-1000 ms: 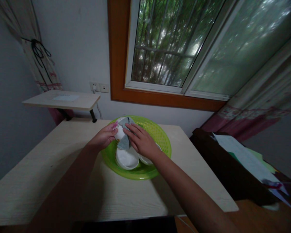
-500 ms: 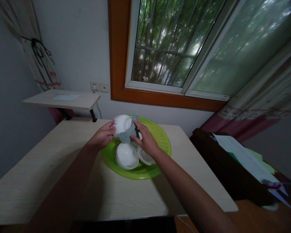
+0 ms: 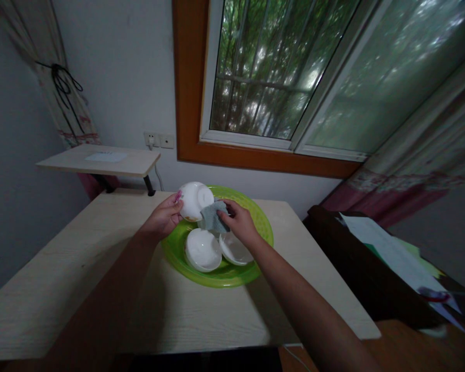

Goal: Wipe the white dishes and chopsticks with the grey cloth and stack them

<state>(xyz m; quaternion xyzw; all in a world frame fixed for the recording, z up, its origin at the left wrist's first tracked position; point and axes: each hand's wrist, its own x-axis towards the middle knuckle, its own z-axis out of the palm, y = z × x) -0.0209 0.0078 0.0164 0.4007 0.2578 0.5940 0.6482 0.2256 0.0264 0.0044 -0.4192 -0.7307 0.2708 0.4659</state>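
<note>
Starting from the left of my head view, I have the small shelf (image 3: 101,161) on the table (image 3: 81,248), and to its right my left hand (image 3: 165,217), closed on the flowered side of a white bowl (image 3: 194,201). The thumb lies along the outside; the other fingers are mostly hidden behind, so I can't tell how far round they reach. The held bowl sits to the right of that grip, tilted, its base ring facing right and partly toward me, up over the back left of the green basin (image 3: 217,283). Below it, in the basin, a second bowl (image 3: 203,250) leans with its mouth turned my way. Next along is the grey cloth (image 3: 214,217), bunched and overlapping the lower right edge of the held bowl; I can't tell whether the two are touching. My right hand (image 3: 237,222) pinches the cloth's right side between thumb and fingers, just above a third bowl (image 3: 236,249) that my wrist partly covers. I judge the step in hand to be wiping the held bowl's outside around the base. To my mind the next move calls for a firm left hold, the cloth laid flat on the curve, and only light pressure, since smooth china could slip out of that edge grip.
</note>
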